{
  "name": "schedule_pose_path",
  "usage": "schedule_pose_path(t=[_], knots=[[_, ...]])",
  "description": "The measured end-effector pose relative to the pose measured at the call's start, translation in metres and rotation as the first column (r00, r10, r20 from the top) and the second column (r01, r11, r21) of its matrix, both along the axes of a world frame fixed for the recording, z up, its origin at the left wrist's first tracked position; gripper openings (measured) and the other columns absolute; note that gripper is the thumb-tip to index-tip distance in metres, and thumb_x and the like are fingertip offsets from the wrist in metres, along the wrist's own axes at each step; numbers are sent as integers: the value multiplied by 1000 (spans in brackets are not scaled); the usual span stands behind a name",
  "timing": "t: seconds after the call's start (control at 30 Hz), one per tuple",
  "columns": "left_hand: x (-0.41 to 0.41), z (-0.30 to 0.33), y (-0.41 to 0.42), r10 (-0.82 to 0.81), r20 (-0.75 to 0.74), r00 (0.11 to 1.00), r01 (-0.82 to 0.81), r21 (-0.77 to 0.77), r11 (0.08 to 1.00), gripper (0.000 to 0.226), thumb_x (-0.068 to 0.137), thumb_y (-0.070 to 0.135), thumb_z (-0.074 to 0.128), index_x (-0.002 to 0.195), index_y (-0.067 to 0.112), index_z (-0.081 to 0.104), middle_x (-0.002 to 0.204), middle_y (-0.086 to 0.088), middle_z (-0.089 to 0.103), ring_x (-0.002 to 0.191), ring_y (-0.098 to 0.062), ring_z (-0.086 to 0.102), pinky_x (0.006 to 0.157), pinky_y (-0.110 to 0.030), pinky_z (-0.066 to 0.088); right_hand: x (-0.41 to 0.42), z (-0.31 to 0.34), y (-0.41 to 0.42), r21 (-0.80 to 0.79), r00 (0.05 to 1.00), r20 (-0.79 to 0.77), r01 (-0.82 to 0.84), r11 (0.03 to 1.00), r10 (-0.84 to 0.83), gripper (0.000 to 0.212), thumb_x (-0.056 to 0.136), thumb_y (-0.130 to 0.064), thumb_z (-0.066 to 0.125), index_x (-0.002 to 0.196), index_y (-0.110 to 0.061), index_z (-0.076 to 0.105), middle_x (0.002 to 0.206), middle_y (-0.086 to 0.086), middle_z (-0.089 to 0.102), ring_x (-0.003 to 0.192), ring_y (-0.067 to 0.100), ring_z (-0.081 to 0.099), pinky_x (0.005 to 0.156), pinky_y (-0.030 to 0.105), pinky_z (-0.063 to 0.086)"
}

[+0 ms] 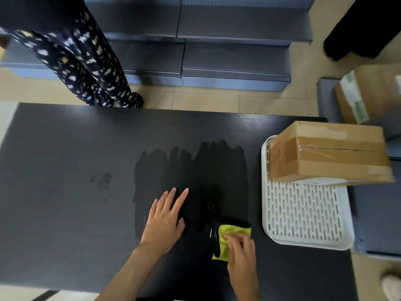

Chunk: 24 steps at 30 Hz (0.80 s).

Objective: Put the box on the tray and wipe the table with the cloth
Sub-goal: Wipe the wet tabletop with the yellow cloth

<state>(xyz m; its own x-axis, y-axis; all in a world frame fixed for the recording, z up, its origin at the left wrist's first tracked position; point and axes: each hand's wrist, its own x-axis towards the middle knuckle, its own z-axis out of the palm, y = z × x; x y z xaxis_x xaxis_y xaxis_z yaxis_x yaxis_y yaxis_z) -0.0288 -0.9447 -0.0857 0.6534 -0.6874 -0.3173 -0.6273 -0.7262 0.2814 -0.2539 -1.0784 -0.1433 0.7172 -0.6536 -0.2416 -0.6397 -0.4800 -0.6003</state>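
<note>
Head view: cloth (pixel 227 235) under right hand (pixel 240 255).

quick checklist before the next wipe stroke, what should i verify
1. Box on the tray: ok, sits on its far end.
2. Cloth under the right hand: ok, fingers press it to the table.
3. Left hand clear of the cloth: ok, flat beside it.
4. Smudge on the left wiped: not ok, lies outside the wet patch.
5. Path to the smudge free: ok.
</note>
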Motion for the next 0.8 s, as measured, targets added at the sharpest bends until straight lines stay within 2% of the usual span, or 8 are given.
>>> schedule_pose_path(t=[0.07,0.17,0.27,0.37,0.47,0.63,0.73,0.8], knots=[[7,3,1,22,-6,1000,-22,-10,1000,85,97,34,53,161,37,-3,168,-3,24,156,-26,20,126,-47,20,13,4,-7,1,1000,21,17,1000,-17,51,79,14,74,111,-25,71,110,-12,49,96,12,47,82,27,50],[15,6,4,58,-10,998,-58,-17,998,83,97,31,54,162,35,3,166,-4,28,154,-26,23,125,-48,25,54,6,-32,-21,997,71,39,999,-37,45,82,13,69,111,-20,71,110,-4,51,99,19,49,86,39,53],[17,6,12,91,-14,996,-91,-8,996,84,95,28,58,162,34,8,163,-5,33,151,-28,28,121,-51,32,103,2,-62,-24,994,73,80,997,-78,52,80,13,68,122,-17,69,117,3,53,109,25,49,95,44,52],[15,9,21,127,5,992,-127,-8,992,86,92,25,63,162,33,13,161,-5,35,149,-29,32,118,-52,37,134,3,-80,-63,996,79,52,997,-47,59,79,12,69,131,-15,65,124,6,51,117,25,46,103,42,48],[12,7,32,168,-19,986,-168,7,986,87,91,24,64,161,34,14,162,-5,35,150,-30,31,118,-52,37,138,6,-79,-158,998,54,44,986,-36,50,76,10,70,120,-13,70,114,6,54,110,27,48,96,46,49],[12,7,44,216,-68,974,-218,-22,976,86,90,23,65,160,35,17,161,-4,36,149,-30,31,117,-53,37,99,14,-48,-188,996,-87,2,982,-19,36,73,1,69,99,-24,66,105,-1,51,102,26,50,79,41,46],[13,6,50,220,-74,973,-223,-35,974,83,91,23,66,160,33,21,161,-5,36,149,-31,31,117,-54,37,65,17,-23,-214,979,-196,9,977,-52,40,71,-4,72,102,-28,63,102,-3,48,98,24,49,76,40,45],[16,3,58,213,-64,975,-215,-18,976,81,91,22,67,159,32,24,160,-7,38,147,-33,34,116,-56,38,51,21,-8,-253,954,-275,46,966,-118,45,69,-8,73,107,-30,63,103,-1,48,97,26,48,74,44,46]])
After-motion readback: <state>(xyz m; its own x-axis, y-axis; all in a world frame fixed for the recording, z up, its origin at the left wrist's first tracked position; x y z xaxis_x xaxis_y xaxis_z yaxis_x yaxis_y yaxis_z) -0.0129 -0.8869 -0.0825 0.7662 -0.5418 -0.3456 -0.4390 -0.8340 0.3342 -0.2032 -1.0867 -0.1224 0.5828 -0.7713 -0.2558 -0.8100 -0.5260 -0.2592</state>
